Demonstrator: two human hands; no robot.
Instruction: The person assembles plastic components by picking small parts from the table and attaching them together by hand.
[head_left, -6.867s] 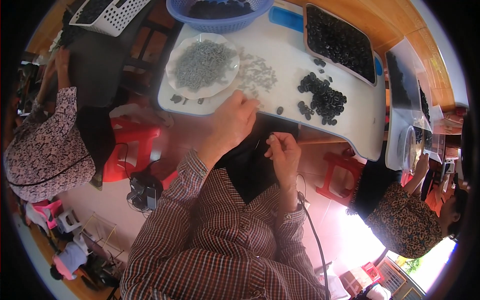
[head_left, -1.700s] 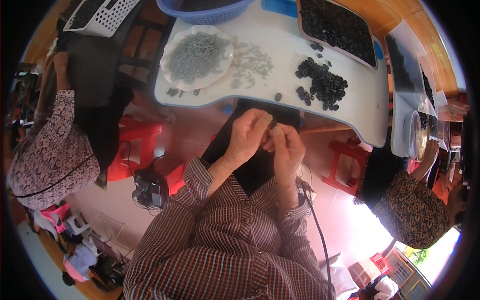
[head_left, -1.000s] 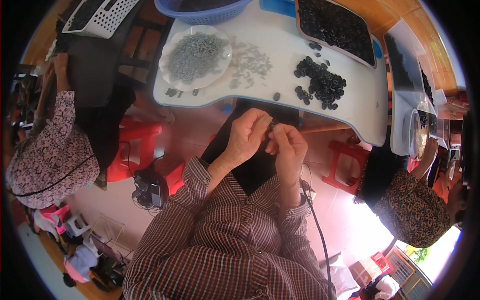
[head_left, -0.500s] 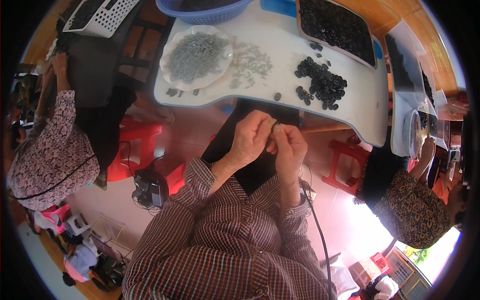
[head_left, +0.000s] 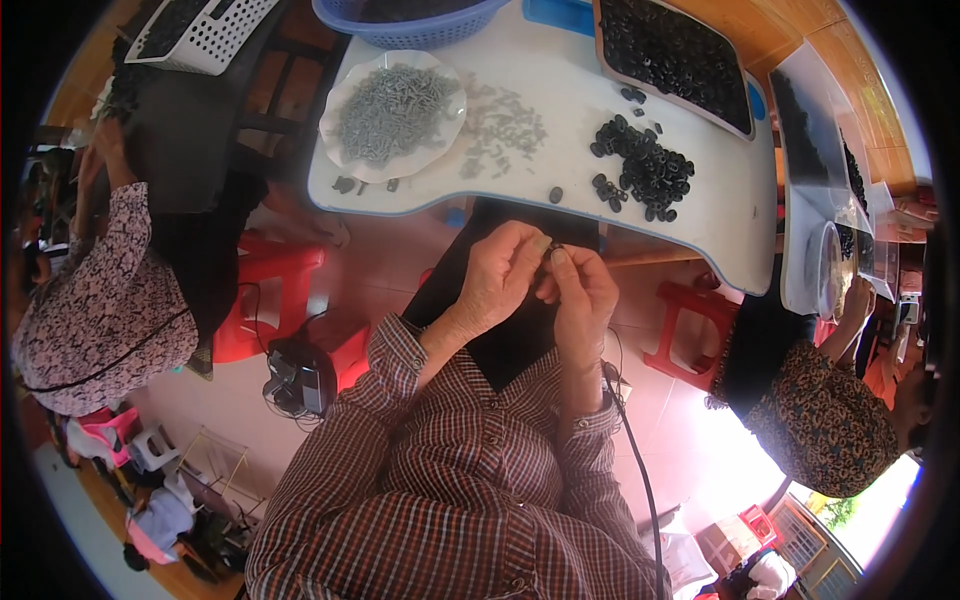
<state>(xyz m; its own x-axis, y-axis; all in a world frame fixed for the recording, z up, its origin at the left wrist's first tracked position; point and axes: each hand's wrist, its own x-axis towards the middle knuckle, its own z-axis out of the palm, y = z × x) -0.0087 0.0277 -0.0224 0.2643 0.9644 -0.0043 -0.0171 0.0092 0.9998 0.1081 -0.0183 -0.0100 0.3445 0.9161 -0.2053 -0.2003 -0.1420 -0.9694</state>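
My left hand (head_left: 500, 270) and my right hand (head_left: 582, 290) meet just off the near edge of the white table (head_left: 420, 195). Between their fingertips they pinch one small black part (head_left: 554, 247), mostly covered by the fingers. Ahead of my right hand lies a pile of black oval ring-like parts (head_left: 655, 170), with a single black part (head_left: 555, 194) apart from it by the edge. Small grey pieces fill a white scalloped plate (head_left: 455, 115) at the left, and more loose grey pieces (head_left: 505, 130) are scattered beside it.
A tray of black parts (head_left: 680, 60) stands at the back right, and a blue basket (head_left: 410, 30) at the back left. Two people sit to either side: a floral sleeve (head_left: 130, 240) at left, a patterned top (head_left: 820, 420) at right. Red stools (head_left: 690, 325) flank me; a cable (head_left: 640, 450) hangs by my right arm.
My right thumb and fingers have shifted slightly at the black part, and a little more of it shows. The person at left has moved a hand slightly.
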